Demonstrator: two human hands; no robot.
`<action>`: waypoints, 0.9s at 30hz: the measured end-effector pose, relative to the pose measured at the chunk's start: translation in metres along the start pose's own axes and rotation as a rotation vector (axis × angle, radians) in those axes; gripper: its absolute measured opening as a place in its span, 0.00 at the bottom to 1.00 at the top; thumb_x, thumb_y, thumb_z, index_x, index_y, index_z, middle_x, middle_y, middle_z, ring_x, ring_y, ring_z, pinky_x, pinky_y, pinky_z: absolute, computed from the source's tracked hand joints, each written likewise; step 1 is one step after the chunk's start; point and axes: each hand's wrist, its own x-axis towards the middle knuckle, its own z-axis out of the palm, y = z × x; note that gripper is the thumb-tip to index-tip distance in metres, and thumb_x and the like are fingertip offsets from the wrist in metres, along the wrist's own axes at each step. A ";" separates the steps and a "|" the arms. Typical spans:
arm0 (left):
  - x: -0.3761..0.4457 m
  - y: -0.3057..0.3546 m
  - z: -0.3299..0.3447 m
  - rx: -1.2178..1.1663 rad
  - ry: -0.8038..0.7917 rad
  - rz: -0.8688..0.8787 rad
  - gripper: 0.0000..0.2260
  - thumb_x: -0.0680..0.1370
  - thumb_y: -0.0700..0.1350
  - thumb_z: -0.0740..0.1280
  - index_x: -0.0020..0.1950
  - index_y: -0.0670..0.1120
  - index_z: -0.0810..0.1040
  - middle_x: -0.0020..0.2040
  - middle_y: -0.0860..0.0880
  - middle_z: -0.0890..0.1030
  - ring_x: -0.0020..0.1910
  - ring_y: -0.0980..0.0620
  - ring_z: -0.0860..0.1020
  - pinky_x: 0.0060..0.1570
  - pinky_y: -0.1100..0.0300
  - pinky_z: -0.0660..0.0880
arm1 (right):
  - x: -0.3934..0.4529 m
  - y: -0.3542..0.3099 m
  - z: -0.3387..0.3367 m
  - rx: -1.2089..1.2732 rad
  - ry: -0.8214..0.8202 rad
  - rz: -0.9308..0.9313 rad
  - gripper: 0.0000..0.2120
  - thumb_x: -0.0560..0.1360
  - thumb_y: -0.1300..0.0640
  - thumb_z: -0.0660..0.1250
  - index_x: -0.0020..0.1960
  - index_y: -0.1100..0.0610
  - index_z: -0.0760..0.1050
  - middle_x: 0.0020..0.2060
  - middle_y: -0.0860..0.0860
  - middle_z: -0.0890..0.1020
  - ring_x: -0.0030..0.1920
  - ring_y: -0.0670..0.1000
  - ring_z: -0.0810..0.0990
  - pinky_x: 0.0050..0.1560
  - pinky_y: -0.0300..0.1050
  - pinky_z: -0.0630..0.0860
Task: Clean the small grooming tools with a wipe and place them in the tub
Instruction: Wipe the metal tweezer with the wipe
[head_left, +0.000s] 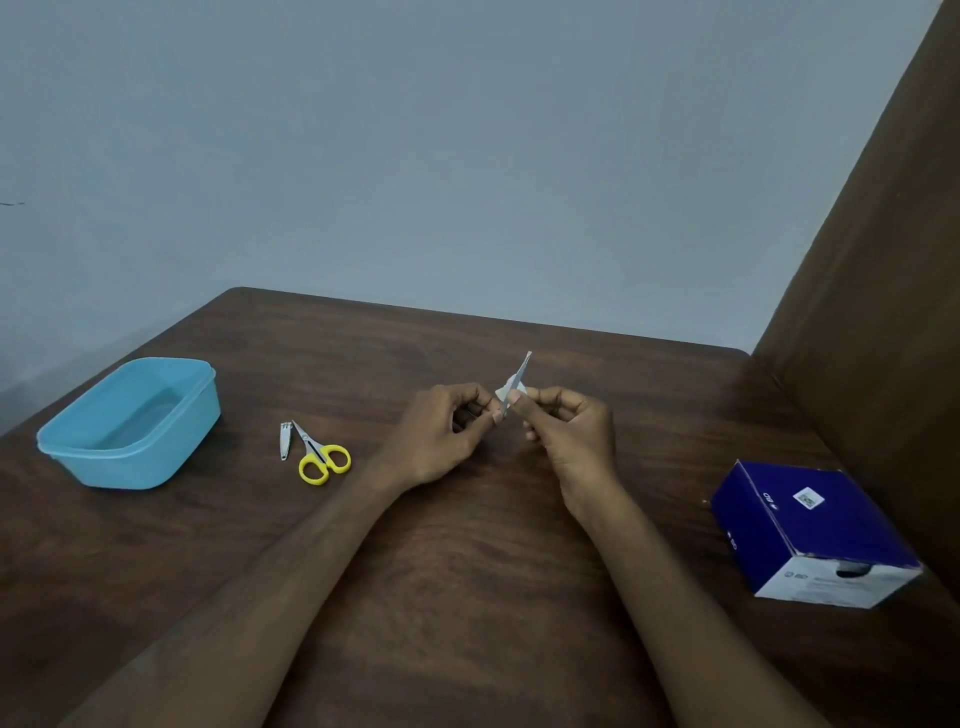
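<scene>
A slim metal tool (521, 375) is pinched over mid-table between the left hand (441, 431) and the right hand (569, 431), which presses a wipe (503, 391) to it; clipper (284, 441) and scissors (321, 453) lie uncleaned beside the tub (130, 457), which holds no tools.

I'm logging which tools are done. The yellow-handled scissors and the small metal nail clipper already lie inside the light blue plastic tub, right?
No. The head view shows the yellow-handled scissors and the small metal nail clipper lying on the dark wooden table, right of the light blue plastic tub, not inside it.
</scene>
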 end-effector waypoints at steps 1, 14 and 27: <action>0.000 0.000 0.000 0.008 0.001 0.000 0.06 0.83 0.44 0.72 0.46 0.48 0.84 0.39 0.49 0.85 0.35 0.55 0.79 0.35 0.63 0.72 | -0.001 0.000 -0.001 -0.030 -0.029 -0.002 0.06 0.73 0.57 0.82 0.44 0.59 0.88 0.34 0.49 0.87 0.32 0.44 0.77 0.36 0.39 0.77; -0.002 0.002 0.000 0.172 -0.083 0.111 0.04 0.83 0.48 0.71 0.48 0.54 0.82 0.40 0.58 0.83 0.39 0.58 0.81 0.38 0.64 0.73 | 0.004 -0.002 -0.005 0.052 -0.131 0.040 0.03 0.79 0.61 0.76 0.49 0.60 0.87 0.36 0.54 0.83 0.33 0.46 0.77 0.35 0.40 0.76; -0.007 0.009 0.002 0.494 -0.144 0.181 0.06 0.81 0.58 0.69 0.48 0.58 0.79 0.39 0.62 0.79 0.40 0.66 0.76 0.34 0.61 0.67 | 0.011 -0.005 -0.011 -0.116 0.145 -0.195 0.04 0.79 0.57 0.75 0.45 0.53 0.84 0.38 0.51 0.88 0.33 0.48 0.83 0.35 0.51 0.81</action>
